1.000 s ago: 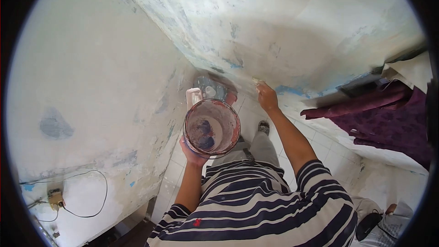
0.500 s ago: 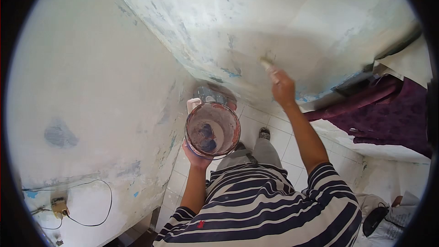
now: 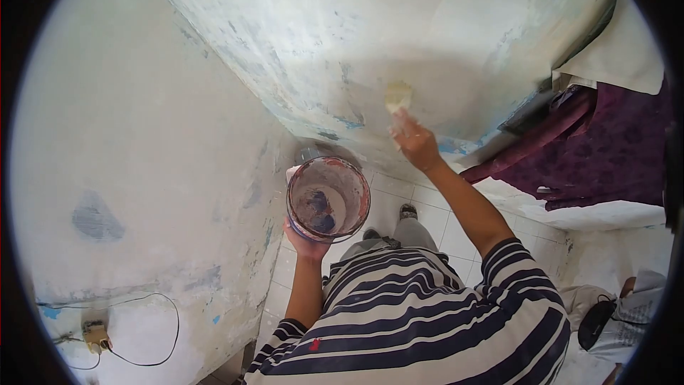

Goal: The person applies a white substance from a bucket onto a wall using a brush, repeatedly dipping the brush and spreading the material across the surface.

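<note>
Brushing the wall point(image 3: 442, 21), apparently, with right hand point(image 3: 416, 145) gripping a brush point(image 3: 398, 94) at upper centre, left hand point(image 3: 308, 245) holding the bucket point(image 3: 352, 208) mid-frame; next stroke likely calls for steady bucket support.

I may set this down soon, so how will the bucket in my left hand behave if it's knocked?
The bucket is probably manageable in weight, since your left hand alone supports it. Its round shape suggests it could roll if tipped over. The smeared inside may be slippery, though I can't tell whether it's wet.
</note>
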The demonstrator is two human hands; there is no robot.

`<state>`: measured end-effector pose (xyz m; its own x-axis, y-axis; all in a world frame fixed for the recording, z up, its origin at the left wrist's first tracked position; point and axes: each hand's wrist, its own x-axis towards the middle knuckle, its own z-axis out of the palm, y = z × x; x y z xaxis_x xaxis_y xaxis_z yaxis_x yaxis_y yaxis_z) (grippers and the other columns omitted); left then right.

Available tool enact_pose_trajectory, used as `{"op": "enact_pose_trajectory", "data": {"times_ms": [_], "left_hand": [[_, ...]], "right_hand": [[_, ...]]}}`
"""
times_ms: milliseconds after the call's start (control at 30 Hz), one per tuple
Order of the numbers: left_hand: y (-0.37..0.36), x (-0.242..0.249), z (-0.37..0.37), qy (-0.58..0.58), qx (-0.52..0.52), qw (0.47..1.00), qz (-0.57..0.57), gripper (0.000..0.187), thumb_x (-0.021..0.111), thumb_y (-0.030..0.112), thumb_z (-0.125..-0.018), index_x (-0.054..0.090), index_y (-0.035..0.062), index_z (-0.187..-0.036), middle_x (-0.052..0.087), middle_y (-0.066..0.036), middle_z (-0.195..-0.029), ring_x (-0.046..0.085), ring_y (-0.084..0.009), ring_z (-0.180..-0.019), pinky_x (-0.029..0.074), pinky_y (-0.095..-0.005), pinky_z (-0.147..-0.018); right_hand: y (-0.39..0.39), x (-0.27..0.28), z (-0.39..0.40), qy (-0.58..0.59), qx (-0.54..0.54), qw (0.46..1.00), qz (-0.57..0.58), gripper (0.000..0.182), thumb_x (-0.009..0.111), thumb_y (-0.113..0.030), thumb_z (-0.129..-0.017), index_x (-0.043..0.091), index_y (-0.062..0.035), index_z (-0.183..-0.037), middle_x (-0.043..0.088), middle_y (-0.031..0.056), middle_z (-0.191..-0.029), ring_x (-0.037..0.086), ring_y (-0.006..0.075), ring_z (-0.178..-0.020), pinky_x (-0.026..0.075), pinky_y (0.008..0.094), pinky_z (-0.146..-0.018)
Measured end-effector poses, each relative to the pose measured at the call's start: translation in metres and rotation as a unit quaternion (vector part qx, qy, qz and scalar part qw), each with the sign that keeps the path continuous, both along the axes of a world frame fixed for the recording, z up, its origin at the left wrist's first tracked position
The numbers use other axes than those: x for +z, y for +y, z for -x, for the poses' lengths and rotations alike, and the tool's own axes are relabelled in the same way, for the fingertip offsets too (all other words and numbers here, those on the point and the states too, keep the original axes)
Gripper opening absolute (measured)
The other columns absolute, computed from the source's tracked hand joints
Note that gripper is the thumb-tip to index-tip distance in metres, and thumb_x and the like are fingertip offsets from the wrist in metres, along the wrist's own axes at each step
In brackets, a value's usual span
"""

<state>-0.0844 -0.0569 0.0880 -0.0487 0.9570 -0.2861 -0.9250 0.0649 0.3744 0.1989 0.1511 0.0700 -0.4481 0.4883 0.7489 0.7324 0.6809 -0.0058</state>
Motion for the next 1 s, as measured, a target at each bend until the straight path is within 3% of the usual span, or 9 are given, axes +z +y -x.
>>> {"op": "enact_pose_trajectory", "data": {"times_ms": [167,267,467,533,633,800,833,900,1000], "left_hand": [[-0.011,-0.004,0.005,0.012,-0.001,1.000,0.006,0.068,0.034,0.055,-0.101,0.047,0.0110,-0.150,0.053,-0.014,-0.148,0.051,-0.0335,-0.135,0.042,-0.0532,-0.113],[-0.014,-0.006,0.004,0.009,0.010,1.000,0.011,0.066,0.031,0.050,-0.101,0.049,0.0106,-0.150,0.053,-0.014,-0.148,0.051,-0.0339,-0.135,0.041,-0.0539,-0.114],[-0.006,0.000,-0.004,0.013,0.003,1.000,-0.006,0.064,0.034,0.049,-0.102,0.049,0.0089,-0.149,0.054,-0.014,-0.147,0.052,-0.0336,-0.135,0.042,-0.0525,-0.113],[-0.005,0.009,-0.009,0.000,0.014,1.000,-0.008,0.065,0.034,0.050,-0.102,0.049,0.0088,-0.149,0.054,-0.014,-0.146,0.052,-0.0336,-0.134,0.043,-0.0526,-0.113],[-0.003,0.009,-0.011,-0.006,0.005,0.999,-0.031,0.067,0.040,0.057,-0.102,0.047,0.0098,-0.150,0.051,-0.015,-0.148,0.049,-0.0366,-0.137,0.042,-0.0555,-0.113],[-0.007,0.002,-0.004,-0.009,-0.023,0.999,-0.047,0.069,0.040,0.058,-0.102,0.045,0.0109,-0.151,0.049,-0.016,-0.150,0.048,-0.0373,-0.138,0.042,-0.0562,-0.113],[-0.006,0.005,-0.005,-0.015,-0.018,0.999,-0.044,0.069,0.040,0.059,-0.101,0.044,0.0113,-0.152,0.048,-0.016,-0.151,0.047,-0.0378,-0.139,0.042,-0.0566,-0.113],[-0.005,0.008,-0.006,-0.010,-0.013,0.999,-0.036,0.067,0.037,0.054,-0.101,0.047,0.0098,-0.150,0.052,-0.015,-0.148,0.050,-0.0361,-0.136,0.043,-0.0551,-0.113],[-0.011,0.006,-0.006,-0.006,-0.010,1.000,-0.014,0.065,0.033,0.049,-0.100,0.051,0.0082,-0.147,0.056,-0.015,-0.144,0.054,-0.0344,-0.133,0.044,-0.0535,-0.112]], "right_hand": [[0.010,-0.003,-0.013,0.106,-0.016,0.985,0.134,0.021,0.063,-0.004,-0.089,0.074,-0.0130,-0.104,0.072,0.0113,-0.121,0.070,0.0302,-0.111,0.061,0.0411,-0.084],[0.022,0.118,-0.043,0.128,0.002,0.992,0.013,0.023,0.059,-0.002,-0.093,0.074,-0.0043,-0.110,0.075,0.0151,-0.107,0.073,0.0331,-0.100,0.059,0.0416,-0.088],[0.018,0.284,-0.087,0.307,0.094,0.923,-0.214,0.027,0.061,-0.003,-0.094,0.072,-0.0047,-0.119,0.071,0.0195,-0.123,0.071,0.0380,-0.105,0.058,0.0393,-0.094],[0.007,0.288,-0.077,0.108,-0.116,0.941,-0.299,0.022,0.063,-0.011,-0.096,0.074,-0.0086,-0.115,0.070,0.0194,-0.124,0.071,0.0350,-0.107,0.057,0.0385,-0.095],[-0.001,0.203,-0.049,-0.004,-0.073,0.979,-0.190,0.026,0.070,-0.008,-0.084,0.076,-0.0164,-0.107,0.070,0.0162,-0.127,0.070,0.0324,-0.114,0.060,0.0417,-0.086],[-0.008,0.106,-0.025,-0.039,-0.025,0.996,0.078,0.023,0.058,-0.009,-0.094,0.073,-0.0166,-0.109,0.072,0.0130,-0.117,0.071,0.0289,-0.104,0.060,0.0426,-0.086],[-0.001,0.109,-0.030,0.017,-0.013,0.989,0.148,0.025,0.056,-0.007,-0.095,0.073,-0.0159,-0.111,0.073,0.0118,-0.114,0.071,0.0282,-0.102,0.059,0.0433,-0.086],[0.037,0.145,-0.055,0.068,-0.040,0.997,0.016,0.029,0.054,-0.005,-0.096,0.075,-0.0141,-0.113,0.074,0.0100,-0.114,0.070,0.0269,-0.109,0.057,0.0409,-0.093],[0.016,0.294,-0.070,0.271,0.032,0.961,0.044,0.029,0.056,-0.003,-0.094,0.079,-0.0123,-0.109,0.074,0.0092,-0.122,0.069,0.0266,-0.117,0.054,0.0356,-0.101]]}}
